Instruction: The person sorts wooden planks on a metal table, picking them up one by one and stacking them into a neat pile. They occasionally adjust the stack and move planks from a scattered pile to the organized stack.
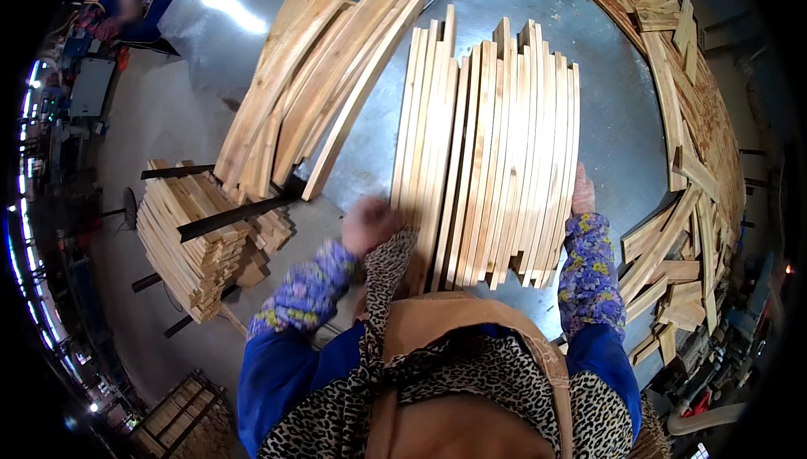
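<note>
A row of long, narrow wooden slats stands side by side on the metal table before me, their ends uneven. Along the row's right side lies my right hand, open, with its fingers stretched against the outermost slat. My left hand is by the near left end of the row; its fingers are blurred and partly hidden, so whether it grips anything does not show. A strip of leopard-print cloth hangs close below that hand. Further left, a looser group of wooden boards lies slanted on the table.
The shiny metal table spreads beneath the slats. Dark metal bars jut out at its left, beside a stack of wooden pieces. Offcuts lie heaped on the right, near a curved reddish-brown board. A person is at far left.
</note>
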The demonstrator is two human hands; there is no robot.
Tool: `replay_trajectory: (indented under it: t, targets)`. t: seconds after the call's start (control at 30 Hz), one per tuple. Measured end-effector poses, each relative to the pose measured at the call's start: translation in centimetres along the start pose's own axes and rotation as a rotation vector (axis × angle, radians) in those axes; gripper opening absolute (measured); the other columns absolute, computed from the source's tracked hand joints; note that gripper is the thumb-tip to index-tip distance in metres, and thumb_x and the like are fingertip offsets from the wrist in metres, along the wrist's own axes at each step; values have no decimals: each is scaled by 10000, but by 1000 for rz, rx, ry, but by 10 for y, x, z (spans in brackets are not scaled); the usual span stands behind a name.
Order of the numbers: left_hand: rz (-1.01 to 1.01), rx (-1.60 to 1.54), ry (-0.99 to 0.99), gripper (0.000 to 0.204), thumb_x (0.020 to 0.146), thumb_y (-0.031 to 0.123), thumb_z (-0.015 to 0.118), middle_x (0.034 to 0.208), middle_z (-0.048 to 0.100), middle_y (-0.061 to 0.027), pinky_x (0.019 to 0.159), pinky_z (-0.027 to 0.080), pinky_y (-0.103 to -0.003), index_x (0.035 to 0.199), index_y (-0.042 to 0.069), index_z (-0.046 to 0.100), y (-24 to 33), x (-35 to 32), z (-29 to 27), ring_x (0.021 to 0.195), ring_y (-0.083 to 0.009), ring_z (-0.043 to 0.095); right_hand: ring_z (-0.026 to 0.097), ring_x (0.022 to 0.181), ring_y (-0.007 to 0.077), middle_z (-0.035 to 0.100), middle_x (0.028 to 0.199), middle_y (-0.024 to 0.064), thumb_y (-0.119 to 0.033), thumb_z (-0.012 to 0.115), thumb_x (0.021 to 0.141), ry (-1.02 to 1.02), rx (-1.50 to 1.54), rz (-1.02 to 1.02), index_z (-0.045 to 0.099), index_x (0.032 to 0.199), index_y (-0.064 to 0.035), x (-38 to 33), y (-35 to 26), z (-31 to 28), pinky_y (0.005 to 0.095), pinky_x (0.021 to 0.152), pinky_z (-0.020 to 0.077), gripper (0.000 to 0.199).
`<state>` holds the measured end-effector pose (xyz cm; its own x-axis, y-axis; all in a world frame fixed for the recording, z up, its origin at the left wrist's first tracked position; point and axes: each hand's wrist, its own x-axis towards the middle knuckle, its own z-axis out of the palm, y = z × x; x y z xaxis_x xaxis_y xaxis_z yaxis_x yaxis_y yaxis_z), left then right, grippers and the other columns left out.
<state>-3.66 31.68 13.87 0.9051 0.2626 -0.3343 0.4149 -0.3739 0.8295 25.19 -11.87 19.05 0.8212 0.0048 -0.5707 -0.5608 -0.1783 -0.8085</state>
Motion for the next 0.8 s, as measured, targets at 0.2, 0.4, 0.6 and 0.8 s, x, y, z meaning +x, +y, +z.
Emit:
replay_trajectory:
  t: [0.2,0.4,0.6,0.8]
  targets:
    - [96,-494,102,611,1055,467,623,1330,699,-195,1034,573,-411,1441,-7,639,160,158,15,1285,-318,645,763,1099,266,756,1248,152,-536,603,1081,102,-390,-657,641,1412,2,41,-12,0,401,914,638,633]
    - [-232,-1137,-64,467,1126,449,555,1255,718,-110,1023,585,-392,1357,53,646,160,157,35,1129,-231,699,735,1178,260,737,1329,136,-569,647,1071,-372,799,25,626,1468,-46,13,-3,3,400,966,654,658]
    - [87,-721,-99,502,1159,451,504,1369,712,-86,1042,586,-402,1469,72,617,205,157,21,1222,-216,682,777,1098,269,757,1317,155,-605,577,1079,-185,843,-216,632,1490,-49,-22,-35,-17,422,864,692,694]
    - [516,-1040,-441,799,1079,739,470,1478,665,-99,1119,562,-439,1542,96,577,314,204,-23,1301,-280,658,722,1234,333,689,1446,177,-665,581,1052,-548,974,-565,577,1550,-59,-9,-142,-108,488,1000,652,784]
